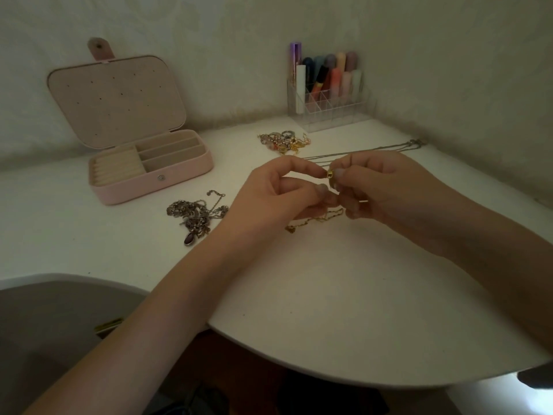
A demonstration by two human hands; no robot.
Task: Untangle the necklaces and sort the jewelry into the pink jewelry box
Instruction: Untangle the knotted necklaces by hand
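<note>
My left hand and my right hand meet above the middle of the white table, both pinching a thin gold necklace. Its small gold pendant sits between my right thumb and forefinger, and the chain's loose end trails onto the table below my hands. The pink jewelry box stands open at the back left, its compartments holding nothing I can see. A tangle of silver necklaces with a dark purple stone lies left of my left wrist. A thin silver chain is stretched out behind my hands.
A pile of rings and small gold pieces lies behind my hands. A clear organizer with lipsticks stands against the back wall. The table's curved front edge is near me, and a grey surface lies at the lower left.
</note>
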